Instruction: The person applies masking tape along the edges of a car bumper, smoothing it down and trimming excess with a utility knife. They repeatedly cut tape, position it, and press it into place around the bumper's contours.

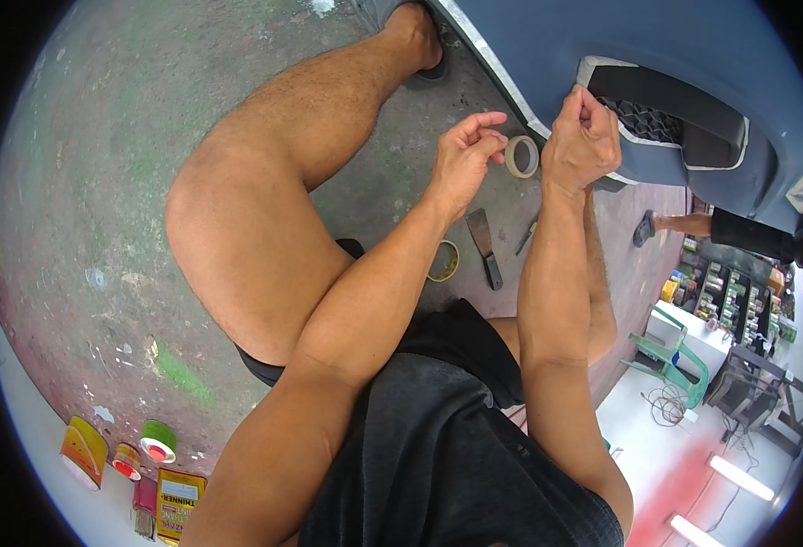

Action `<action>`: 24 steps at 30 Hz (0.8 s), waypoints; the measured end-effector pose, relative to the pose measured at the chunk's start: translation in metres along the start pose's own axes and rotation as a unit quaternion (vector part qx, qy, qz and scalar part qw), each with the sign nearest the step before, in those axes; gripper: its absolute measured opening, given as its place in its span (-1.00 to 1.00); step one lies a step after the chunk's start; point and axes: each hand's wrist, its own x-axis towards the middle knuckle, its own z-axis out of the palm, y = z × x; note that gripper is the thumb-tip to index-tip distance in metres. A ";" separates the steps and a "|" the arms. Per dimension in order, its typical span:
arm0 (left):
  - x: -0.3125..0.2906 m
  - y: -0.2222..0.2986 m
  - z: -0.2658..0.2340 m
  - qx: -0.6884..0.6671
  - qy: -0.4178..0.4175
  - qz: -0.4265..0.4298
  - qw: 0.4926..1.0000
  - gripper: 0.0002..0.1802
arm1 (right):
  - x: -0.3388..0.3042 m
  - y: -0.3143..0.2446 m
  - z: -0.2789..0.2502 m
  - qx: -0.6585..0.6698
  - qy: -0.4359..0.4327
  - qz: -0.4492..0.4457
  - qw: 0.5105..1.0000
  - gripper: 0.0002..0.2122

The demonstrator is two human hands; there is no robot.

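Note:
My right hand (582, 141) is closed in a pinch at the left edge of an opening in a blue-grey car bumper (547, 46). Pale masking tape (587, 69) borders that opening and runs down to the pinching fingertips. To its left, my left hand (468, 157) has its fingers apart and partly curled, with the index finger stretched out. A roll of masking tape (510, 164) shows right beside the left fingertips; whether they touch it I cannot tell. Black mesh (643, 118) sits inside the opening.
On the stained floor lie a putty knife (484, 246), a second tape roll (454, 266) and a thin tool (525, 239). Cans (158, 438) stand at lower left. At right are another person's leg (684, 224), a green chair (679, 360) and shelves with cans (730, 296).

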 end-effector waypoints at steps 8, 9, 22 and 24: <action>0.001 0.000 -0.002 0.010 -0.005 -0.002 1.000 -0.55 | 0.001 0.002 0.001 -0.004 0.003 0.003 1.000 -0.93; 0.000 0.001 -0.003 0.010 -0.003 -0.004 1.000 -0.55 | 0.001 0.002 0.001 -0.003 0.001 0.003 1.000 -0.93; 0.001 0.003 -0.004 0.013 0.015 -0.019 1.000 -0.56 | 0.005 0.006 -0.003 0.030 -0.028 0.039 0.998 -0.91; 0.001 0.000 -0.005 0.004 0.017 -0.015 1.000 -0.57 | 0.005 0.008 -0.004 0.036 -0.031 0.038 0.998 -0.89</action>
